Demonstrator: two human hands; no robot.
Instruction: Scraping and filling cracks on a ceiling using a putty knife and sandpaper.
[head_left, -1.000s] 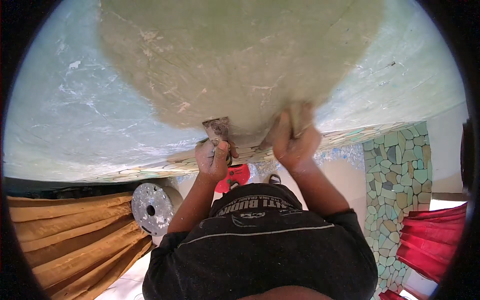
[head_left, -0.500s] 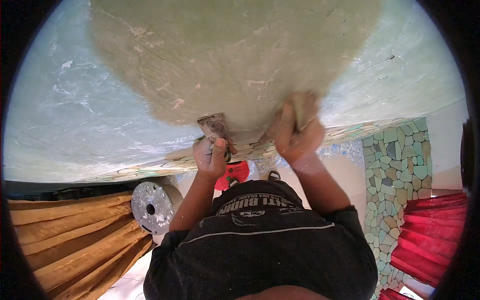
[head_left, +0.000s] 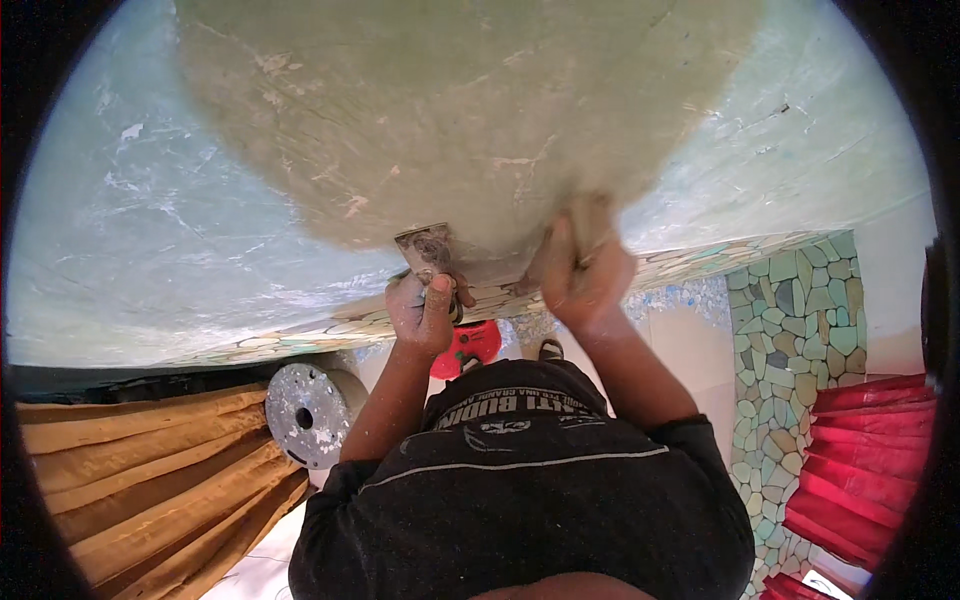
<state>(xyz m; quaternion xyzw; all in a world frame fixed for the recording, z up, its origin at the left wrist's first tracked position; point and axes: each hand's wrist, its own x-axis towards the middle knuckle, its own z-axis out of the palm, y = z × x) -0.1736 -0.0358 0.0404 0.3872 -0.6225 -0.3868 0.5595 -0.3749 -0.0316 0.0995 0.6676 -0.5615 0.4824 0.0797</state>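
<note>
A putty-smeared wall with pale green and brownish patches and white scratches spans the upper view. My left hand is closed around a putty knife, its wide, stained blade pointing up beside the wall. Farther right, my right hand grips a tan, flat piece against the wall. Motion smears this piece, which looks like sandpaper. A dark shadow lies on the wall just left of that hand.
Below left are a round, paint-spotted grey object and an orange-brown curtain. A red stool-like object stands on the floor beneath my hands. On the right are a stone-patterned strip and a red curtain.
My right hand has shifted slightly left along the wall with the tan piece. My left hand and the putty knife have stayed nearly still.
</note>
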